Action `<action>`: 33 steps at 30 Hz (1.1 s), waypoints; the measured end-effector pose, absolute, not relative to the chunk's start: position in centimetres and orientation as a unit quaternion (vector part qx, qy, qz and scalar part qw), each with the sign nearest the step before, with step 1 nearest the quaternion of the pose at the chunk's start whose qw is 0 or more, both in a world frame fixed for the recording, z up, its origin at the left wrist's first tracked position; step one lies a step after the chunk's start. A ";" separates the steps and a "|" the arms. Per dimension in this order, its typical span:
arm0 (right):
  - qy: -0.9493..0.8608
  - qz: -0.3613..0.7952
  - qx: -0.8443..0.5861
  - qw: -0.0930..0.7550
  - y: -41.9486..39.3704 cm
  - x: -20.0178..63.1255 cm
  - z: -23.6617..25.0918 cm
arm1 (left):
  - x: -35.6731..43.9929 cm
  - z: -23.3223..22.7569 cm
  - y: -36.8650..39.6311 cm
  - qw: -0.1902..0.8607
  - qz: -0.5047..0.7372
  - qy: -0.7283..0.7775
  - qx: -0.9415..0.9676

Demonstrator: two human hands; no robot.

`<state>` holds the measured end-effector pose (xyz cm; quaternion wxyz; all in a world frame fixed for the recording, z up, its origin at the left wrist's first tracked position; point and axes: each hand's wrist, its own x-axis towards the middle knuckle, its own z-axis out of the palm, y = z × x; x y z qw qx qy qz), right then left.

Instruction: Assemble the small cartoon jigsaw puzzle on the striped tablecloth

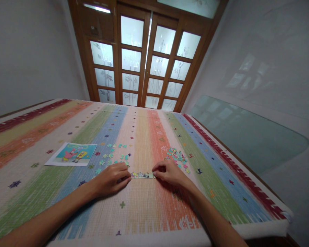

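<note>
The narrow, multicoloured strip of interlocked jigsaw pieces [142, 175] is lying lower centre of the frame, its long axis running left-right; the curled left hand [117, 176] and bent-fingered right hand [170, 173] are flanking its ends equally closely, whether gripping or pressing, can't tell.

I hold my left forearm [59, 207] and right forearm [208, 209] bare, both slanting inward on my feed. My left hand [115, 177] sits low, knuckles up, fingers curled; my right hand [170, 173] faces it, index finger arched, its tip close to the thumb.
</note>
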<state>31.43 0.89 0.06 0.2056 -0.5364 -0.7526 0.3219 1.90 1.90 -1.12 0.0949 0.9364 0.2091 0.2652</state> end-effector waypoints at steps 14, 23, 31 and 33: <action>-0.764 0.290 -0.540 0.203 0.8 31.2 0.3 | 1.8 -1.4 2.0 0.091 0.260 0.208 0.938; -0.763 0.302 -0.539 0.191 0.7 31.2 0.4 | 1.8 -1.1 2.1 0.121 0.268 0.200 0.935; -0.768 0.296 -0.535 0.191 0.4 31.1 0.6 | 1.6 -0.6 2.5 0.109 0.262 0.197 0.939; -0.767 0.299 -0.534 0.193 0.4 31.1 0.7 | 1.2 -0.1 3.3 0.091 0.273 0.201 0.937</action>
